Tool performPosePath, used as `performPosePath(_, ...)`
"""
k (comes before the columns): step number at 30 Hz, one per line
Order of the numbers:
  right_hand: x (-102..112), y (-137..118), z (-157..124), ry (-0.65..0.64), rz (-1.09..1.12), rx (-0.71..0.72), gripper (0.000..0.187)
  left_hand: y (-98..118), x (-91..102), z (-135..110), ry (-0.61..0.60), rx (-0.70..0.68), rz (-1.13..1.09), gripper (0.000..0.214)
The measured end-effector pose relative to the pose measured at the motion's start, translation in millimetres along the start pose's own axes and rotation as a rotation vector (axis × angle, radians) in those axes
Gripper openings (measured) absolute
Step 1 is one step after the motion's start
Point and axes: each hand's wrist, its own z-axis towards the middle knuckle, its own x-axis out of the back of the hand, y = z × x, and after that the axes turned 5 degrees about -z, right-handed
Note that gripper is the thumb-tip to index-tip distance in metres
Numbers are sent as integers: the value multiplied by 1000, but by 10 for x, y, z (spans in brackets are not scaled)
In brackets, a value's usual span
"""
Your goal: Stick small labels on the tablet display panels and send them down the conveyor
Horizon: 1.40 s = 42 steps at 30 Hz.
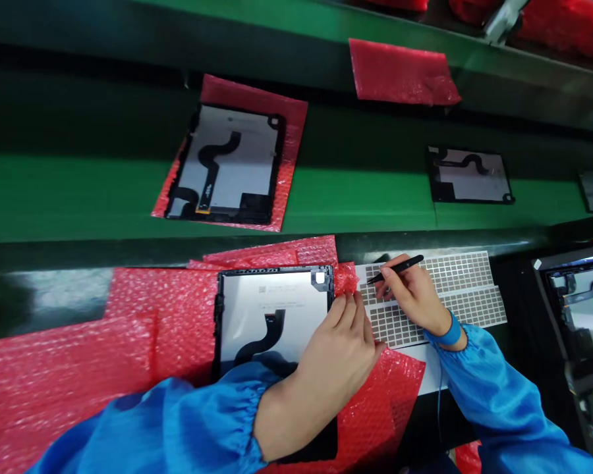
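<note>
My right hand [415, 296] grips black tweezers [402, 264], their tips over a white sheet of small grey rectangular stickers [454, 273]. A blue band circles that wrist. My left hand [343, 339] lies across the right edge of a tablet screen panel [247, 289], fingers together and bent. Its fingertips touch crumpled red bubble wrap [344, 278] beside the sticker sheet; whatever they pinch is hidden. The panel lies back side up on red bubble wrap [168, 316], showing a black ribbon cable [271, 332]. My left forearm covers its lower part.
On the green conveyor belt [356, 191] lie another panel [257, 155] on a red bubble bag and a third panel [474, 174] farther right. A red bubble bag [402, 72] rests on the ledge behind. At the right edge stands a dark holder with a panel [586, 303].
</note>
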Motion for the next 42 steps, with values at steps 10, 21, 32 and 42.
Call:
performPosePath(10, -5, -29, -6, 1, -16, -15, 28, 22, 14, 24, -10, 0, -46, 44)
performPosePath(21, 47, -354, -148, 180, 301, 8, 33, 44, 703, -406, 118, -98, -257, 35)
performPosePath(32, -543, -371, -532, 19, 300, 41, 25, 35, 311, -888, -44, 125, -262, 60)
performPosePath(42, -535, -338, -401, -38, 368, 23, 23, -21, 325, -804, -10, 145, -262, 60)
